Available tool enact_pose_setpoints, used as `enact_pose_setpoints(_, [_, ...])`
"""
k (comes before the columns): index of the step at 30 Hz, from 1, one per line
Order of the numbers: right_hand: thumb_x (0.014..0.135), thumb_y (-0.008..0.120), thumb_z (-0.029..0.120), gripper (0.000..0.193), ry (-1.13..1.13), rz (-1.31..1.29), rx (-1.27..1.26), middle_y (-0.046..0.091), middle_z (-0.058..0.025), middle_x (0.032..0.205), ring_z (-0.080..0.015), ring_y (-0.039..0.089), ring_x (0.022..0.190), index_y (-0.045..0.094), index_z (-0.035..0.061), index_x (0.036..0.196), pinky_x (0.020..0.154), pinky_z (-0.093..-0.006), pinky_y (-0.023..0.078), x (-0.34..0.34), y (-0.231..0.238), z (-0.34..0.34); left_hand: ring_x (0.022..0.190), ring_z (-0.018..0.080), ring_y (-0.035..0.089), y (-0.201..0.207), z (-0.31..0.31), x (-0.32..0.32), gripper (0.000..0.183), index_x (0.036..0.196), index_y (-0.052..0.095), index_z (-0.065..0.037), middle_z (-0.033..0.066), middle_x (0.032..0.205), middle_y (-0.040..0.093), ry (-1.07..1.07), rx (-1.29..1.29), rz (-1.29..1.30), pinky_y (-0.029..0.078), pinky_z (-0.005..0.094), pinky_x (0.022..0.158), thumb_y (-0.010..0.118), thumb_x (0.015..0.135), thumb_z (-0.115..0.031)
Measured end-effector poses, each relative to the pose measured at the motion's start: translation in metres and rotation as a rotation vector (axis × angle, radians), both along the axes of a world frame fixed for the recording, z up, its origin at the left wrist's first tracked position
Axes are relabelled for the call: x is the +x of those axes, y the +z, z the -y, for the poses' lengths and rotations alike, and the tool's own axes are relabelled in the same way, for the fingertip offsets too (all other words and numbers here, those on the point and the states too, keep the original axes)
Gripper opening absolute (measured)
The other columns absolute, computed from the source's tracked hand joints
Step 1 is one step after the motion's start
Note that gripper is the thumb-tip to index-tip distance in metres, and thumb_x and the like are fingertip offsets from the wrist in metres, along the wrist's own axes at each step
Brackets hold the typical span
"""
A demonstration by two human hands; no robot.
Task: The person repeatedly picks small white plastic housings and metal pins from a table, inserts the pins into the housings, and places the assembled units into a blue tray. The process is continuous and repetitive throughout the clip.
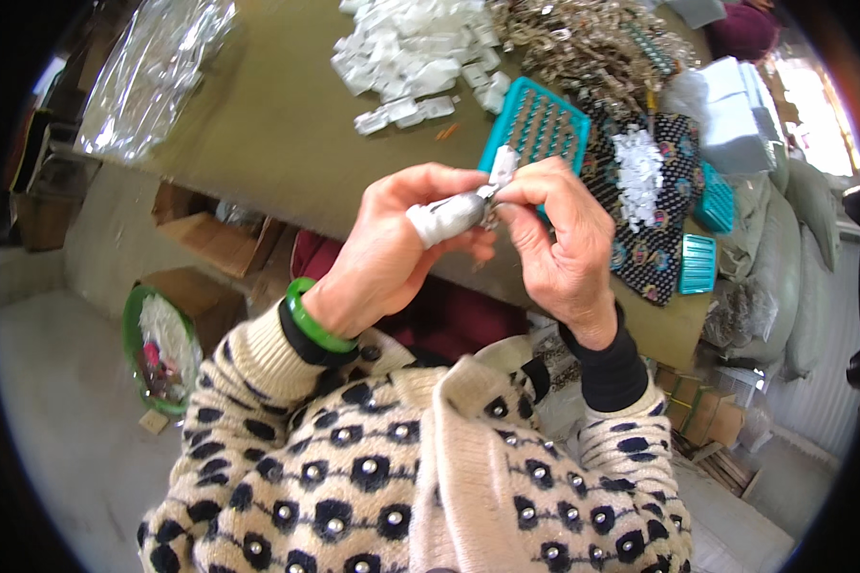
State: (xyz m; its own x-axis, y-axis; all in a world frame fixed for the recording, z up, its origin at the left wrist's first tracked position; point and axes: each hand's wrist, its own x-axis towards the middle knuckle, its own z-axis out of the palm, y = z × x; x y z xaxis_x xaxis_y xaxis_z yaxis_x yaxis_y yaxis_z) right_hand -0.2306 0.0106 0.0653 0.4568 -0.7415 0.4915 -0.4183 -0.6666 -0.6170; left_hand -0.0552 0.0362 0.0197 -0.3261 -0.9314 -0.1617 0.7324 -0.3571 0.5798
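Both hands meet above the table's near edge, fingertips close together. My left hand (377,229) is closed, a green bangle (317,316) round its wrist. In its grip, or covering one of its fingers, is a white-wrapped form (446,219) with a rounded grey end; I cannot tell which. My right hand (569,239) pinches at a small silvery piece (488,194) beside that grey end. A small white piece (504,164) sticks up between the fingertips. Just behind the hands lies a turquoise tray (543,113) with rows of small parts.
White plastic pieces (416,53) are heaped at the back, beside tangled metallic parts (592,43). Small white pieces (637,177) lie on dark patterned cloth (655,263) at right, near a turquoise basket (698,265). Clear plastic film (158,72) covers the left corner; a green basket (134,349) stands below.
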Motion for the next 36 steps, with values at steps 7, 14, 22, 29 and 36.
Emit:
enact_pose_setpoints(7, [0.09, 0.065, 0.002, 0.025, 0.121, 0.97, 1.124, 0.057, -0.0041, 0.102, -0.0133, 0.058, 0.091, 0.049, 0.0055, 0.108, 0.073, -0.0282, 0.052, 0.0, -0.001, -0.016, 0.083, 0.0246, 0.067, 0.014, -0.003, -0.008, 0.007, 0.097, 0.063, -0.004, 0.0147, 0.102, 0.067, 0.018, -0.154, 0.131, 0.058, 0.0394, 0.068, 0.061, 0.091, -0.007])
enact_pose_setpoints(14, [0.094, 0.062, 0.005, 0.03, 0.11, 0.857, 1.058, 0.055, -0.0047, 0.107, -0.0117, 0.057, 0.098, 0.046, 0.0038, 0.119, 0.075, -0.0256, 0.051, 0.009, -0.008, -0.017, 0.081, 0.0226, 0.069, 0.004, -0.004, -0.002, 0.013, 0.101, 0.063, -0.003, 0.0126, 0.099, 0.067, 0.059, -0.129, 0.076, 0.06, 0.037, 0.07, 0.066, 0.088, -0.003])
enact_pose_setpoints(22, [0.094, 0.062, 0.006, 0.029, 0.093, 0.862, 1.131, 0.057, -0.0038, 0.098, -0.0097, 0.058, 0.084, 0.046, 0.0044, 0.119, 0.064, -0.023, 0.05, 0.021, -0.016, -0.011, 0.077, 0.0213, 0.069, -0.004, -0.005, 0.007, 0.012, 0.101, 0.062, -0.002, 0.0125, 0.096, 0.068, 0.056, -0.085, 0.098, 0.059, 0.0349, 0.067, 0.065, 0.09, -0.004])
enact_pose_setpoints(29, [0.093, 0.063, 0.007, 0.042, 0.108, 0.737, 1.114, 0.057, -0.0053, 0.104, -0.0134, 0.059, 0.091, 0.043, 0.0019, 0.13, 0.074, -0.0274, 0.053, 0.026, -0.013, -0.002, 0.078, 0.024, 0.07, -0.012, -0.006, 0.016, 0.014, 0.102, 0.061, -0.002, 0.0131, 0.093, 0.068, 0.049, -0.086, 0.034, 0.06, 0.0361, 0.068, 0.066, 0.089, -0.006])
enact_pose_setpoints(36, [0.097, 0.059, 0.012, 0.022, -0.095, 0.372, 0.729, 0.069, -0.0044, 0.095, -0.0091, 0.062, 0.09, 0.065, 0.0002, 0.114, 0.081, -0.0214, 0.049, 0.035, 0.003, 0.003, 0.068, 0.0203, 0.066, -0.001, -0.007, 0.02, 0.016, 0.101, 0.059, -0.002, 0.0124, 0.087, 0.067, 0.043, -0.018, 0.04, 0.057, 0.0338, 0.067, 0.066, 0.09, -0.011])
